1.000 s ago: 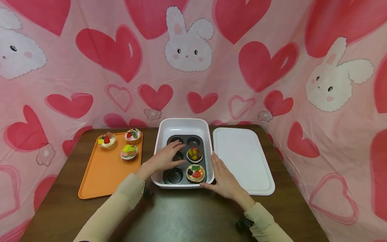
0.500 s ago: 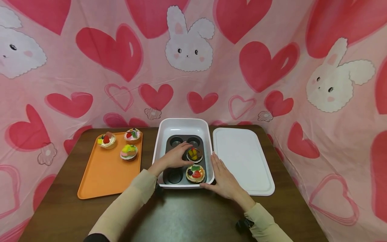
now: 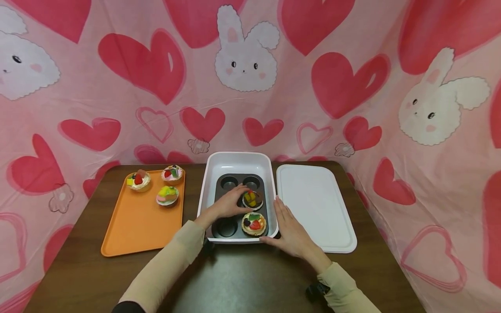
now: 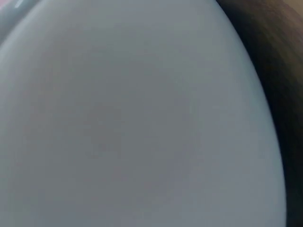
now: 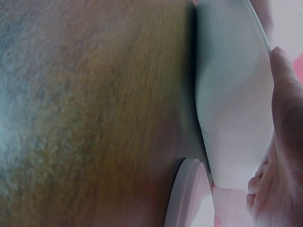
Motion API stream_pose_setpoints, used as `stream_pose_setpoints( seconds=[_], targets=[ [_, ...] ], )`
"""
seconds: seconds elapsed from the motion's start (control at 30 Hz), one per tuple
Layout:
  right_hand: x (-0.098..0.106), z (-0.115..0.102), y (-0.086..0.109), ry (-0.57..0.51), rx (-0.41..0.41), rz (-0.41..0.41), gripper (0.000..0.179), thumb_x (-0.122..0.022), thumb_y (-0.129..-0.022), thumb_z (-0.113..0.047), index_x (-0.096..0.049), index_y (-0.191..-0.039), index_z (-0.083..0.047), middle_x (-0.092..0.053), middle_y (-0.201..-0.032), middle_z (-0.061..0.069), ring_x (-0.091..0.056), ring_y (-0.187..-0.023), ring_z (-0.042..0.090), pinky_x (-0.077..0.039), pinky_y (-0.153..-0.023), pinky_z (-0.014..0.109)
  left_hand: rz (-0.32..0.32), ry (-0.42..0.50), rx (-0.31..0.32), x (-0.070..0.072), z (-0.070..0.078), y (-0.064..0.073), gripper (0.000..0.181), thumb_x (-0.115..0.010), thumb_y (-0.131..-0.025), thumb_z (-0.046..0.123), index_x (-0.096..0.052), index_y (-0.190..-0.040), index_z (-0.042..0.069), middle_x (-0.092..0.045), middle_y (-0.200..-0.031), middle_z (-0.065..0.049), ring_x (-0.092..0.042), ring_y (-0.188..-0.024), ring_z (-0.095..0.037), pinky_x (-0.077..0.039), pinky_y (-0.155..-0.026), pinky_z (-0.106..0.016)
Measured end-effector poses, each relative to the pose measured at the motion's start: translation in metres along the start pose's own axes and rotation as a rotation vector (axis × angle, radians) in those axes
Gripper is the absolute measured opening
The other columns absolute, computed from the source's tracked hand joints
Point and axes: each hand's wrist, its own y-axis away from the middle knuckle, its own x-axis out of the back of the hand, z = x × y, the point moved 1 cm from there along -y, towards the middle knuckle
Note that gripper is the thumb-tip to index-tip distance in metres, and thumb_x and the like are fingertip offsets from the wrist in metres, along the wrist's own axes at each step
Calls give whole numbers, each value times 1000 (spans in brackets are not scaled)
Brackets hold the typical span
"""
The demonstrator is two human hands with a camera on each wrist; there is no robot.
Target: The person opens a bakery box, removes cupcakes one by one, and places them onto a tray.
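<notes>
- At the centre of the frame, we see the left hand point(image 3: 228, 205) bent in over the white container point(image 3: 237, 162). Its grip is drawn in round the yellow-topped tartlet point(image 3: 253, 200), fingertips at the upper side of the tartlet and thumb at the lower; we cannot tell how firmly it holds.
- That tartlet sits in the middle cup of the right column of the dark muffin tin point(image 3: 239, 180), which lies inside the container. Just below it, in the lowest cup of the same column, we see the berry-topped tartlet point(image 3: 254, 224).
- Right of centre, the right hand point(image 3: 291, 237) holds nothing in its grip: the fingers lie straight along the container's right side, with the thumb spread to its lower right corner. In the right wrist view we see the thumb point(image 5: 282, 71) touching the container's rim.
- Just beside the container, toward the right, the white lid point(image 3: 317, 208) lies flat on the brown counter point(image 3: 235, 278).
- On the left, we see the orange tray point(image 3: 137, 228) with three fruit-topped tartlets point(image 3: 167, 196) grouped in its upper part.
- The left wrist view gives us mostly a pale, blurred curved surface point(image 4: 142, 118).
- Behind everything, we see a pink cloth point(image 3: 242, 100) printed with hearts and rabbits.
</notes>
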Motion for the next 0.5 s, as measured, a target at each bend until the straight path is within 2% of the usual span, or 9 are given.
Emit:
stream_pose_setpoints(
  seconds=[0.17, 0.27, 0.4, 0.5],
  targets=[
    [0, 0, -1, 3, -1, 2, 133, -70, -90, -79, -1, -177, -7, 0, -188, 12, -17, -173, 39, -25, -138, 58, 31, 47, -2, 8, 28, 15, 83, -91, -91, 35, -54, -157, 2, -40, -174, -26, -31, -167, -46, -32, -132, -69],
    [-1, 0, -1, 5, 0, 2, 133, -70, -90, -79, -1, -177, -7, 0, -188, 12, -16, -173, 38, -25, -138, 57, 35, 26, 4, 13, 42, 22, 81, -91, -91, 30, -53, -157, 1, -40, -173, -27, -31, -166, -48, -33, -131, -71],
    [-1, -1, -1, 4, -2, 1, 133, -70, -89, -80, -2, -177, -6, -1, -188, 12, -15, -173, 38, -24, -138, 57, 42, -22, 14, 16, 52, 26, 80, -91, -91, 30, -54, -155, 0, -42, -172, -27, -32, -166, -48, -34, -132, -67],
    [-1, -1, -1, 0, -4, 2, 133, -70, -89, -80, -2, -177, -6, -1, -188, 12, -15, -174, 37, -24, -139, 57, 56, -39, 24, 15, 53, 26, 79, -91, -92, 32, -55, -155, -1, -43, -172, -26, -32, -167, -46, -33, -134, -65]
  ],
)
